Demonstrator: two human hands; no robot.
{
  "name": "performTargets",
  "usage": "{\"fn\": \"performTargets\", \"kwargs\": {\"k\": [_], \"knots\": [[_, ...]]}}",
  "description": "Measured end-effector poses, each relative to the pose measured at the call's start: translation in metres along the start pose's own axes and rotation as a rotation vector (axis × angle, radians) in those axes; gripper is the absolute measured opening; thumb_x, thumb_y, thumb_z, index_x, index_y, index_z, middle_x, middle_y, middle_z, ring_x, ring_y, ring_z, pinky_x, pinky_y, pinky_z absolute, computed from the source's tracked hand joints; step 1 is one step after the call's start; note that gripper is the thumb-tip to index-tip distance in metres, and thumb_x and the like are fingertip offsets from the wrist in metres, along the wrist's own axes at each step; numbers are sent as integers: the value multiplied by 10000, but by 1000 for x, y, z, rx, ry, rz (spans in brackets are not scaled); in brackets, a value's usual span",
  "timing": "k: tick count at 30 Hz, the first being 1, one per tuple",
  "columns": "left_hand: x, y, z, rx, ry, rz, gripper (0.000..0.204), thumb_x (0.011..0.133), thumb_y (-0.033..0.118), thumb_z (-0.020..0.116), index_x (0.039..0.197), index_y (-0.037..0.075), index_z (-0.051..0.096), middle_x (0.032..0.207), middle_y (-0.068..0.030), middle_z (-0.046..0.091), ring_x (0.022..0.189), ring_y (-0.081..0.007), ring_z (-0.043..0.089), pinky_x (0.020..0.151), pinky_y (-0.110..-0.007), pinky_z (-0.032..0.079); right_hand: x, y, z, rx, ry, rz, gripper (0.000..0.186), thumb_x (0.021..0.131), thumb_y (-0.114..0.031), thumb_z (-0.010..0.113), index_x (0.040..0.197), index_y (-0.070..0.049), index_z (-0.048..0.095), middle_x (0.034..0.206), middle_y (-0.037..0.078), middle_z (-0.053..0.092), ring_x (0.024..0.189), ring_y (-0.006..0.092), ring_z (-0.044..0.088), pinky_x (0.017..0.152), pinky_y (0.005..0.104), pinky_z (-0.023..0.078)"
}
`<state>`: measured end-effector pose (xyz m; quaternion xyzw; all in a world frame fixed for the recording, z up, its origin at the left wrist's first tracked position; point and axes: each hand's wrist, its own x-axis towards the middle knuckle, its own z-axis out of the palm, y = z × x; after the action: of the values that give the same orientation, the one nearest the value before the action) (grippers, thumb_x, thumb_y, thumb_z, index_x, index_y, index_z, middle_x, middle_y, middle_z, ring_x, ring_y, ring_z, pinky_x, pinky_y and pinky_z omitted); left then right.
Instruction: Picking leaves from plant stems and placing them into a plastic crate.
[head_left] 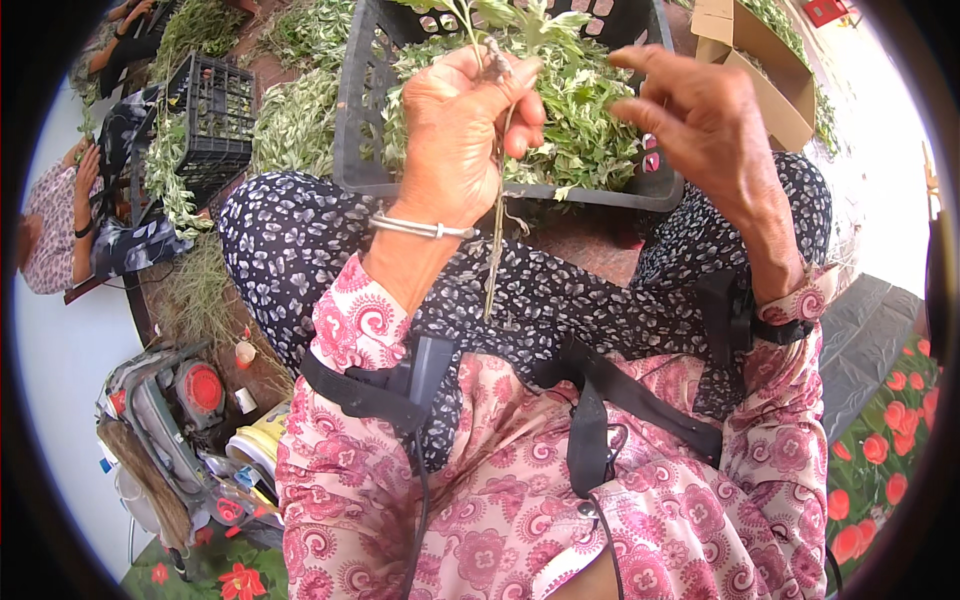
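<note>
My left hand (465,130) is closed on a leafy plant stem (497,215), pinching it between thumb and fingers. The thin bare end hangs below the hand and the green leaves rise above it. My right hand (690,120) is held to the right with thumb and forefinger apart and nothing visible between them. Both hands are over a black plastic crate (510,192) in front of my knees. Loose green leaves (590,120) fill much of it.
Cut plants (295,120) lie heaped left of the crate. Another black crate (215,115) stands farther left, beside a seated person (70,215). An open cardboard box (775,85) is at the right. A grey bag (160,420) lies at the lower left.
</note>
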<state>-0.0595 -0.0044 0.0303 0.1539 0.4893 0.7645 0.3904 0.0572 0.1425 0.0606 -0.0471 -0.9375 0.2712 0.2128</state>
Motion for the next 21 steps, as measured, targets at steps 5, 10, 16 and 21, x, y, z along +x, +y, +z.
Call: {"fn": "performTargets", "kwargs": {"k": [5,10,16,21], "knots": [[0,0,7,-51,-17,11,103,753,43,600,699,12,518,552,-55,536,379,-80,448,356,-163,340,7,-18,-1,273,79,263,162,735,-91,618,852,16,581,655,66,583,536,116,542,467,208,420],[-4,1,7,2,-86,-34,61,786,58,575,797,20,529,596,-63,526,394,-76,408,474,-232,409,21,-41,-13,556,45,507,186,773,-130,609,860,24,552,629,41,551,493,55,500,417,186,411],[-5,-2,13,-52,-90,-17,77,739,28,612,739,14,535,554,-52,536,392,-70,456,347,-151,322,23,-30,-3,738,-59,575,227,762,-156,633,884,20,561,685,54,591,493,47,510,409,159,412],[-7,-2,13,18,-108,-15,77,767,39,593,793,8,528,586,-62,527,376,-81,412,443,-211,395,17,-20,4,775,-33,453,147,788,-132,597,797,12,565,603,25,572,457,42,490,390,159,399]]}}
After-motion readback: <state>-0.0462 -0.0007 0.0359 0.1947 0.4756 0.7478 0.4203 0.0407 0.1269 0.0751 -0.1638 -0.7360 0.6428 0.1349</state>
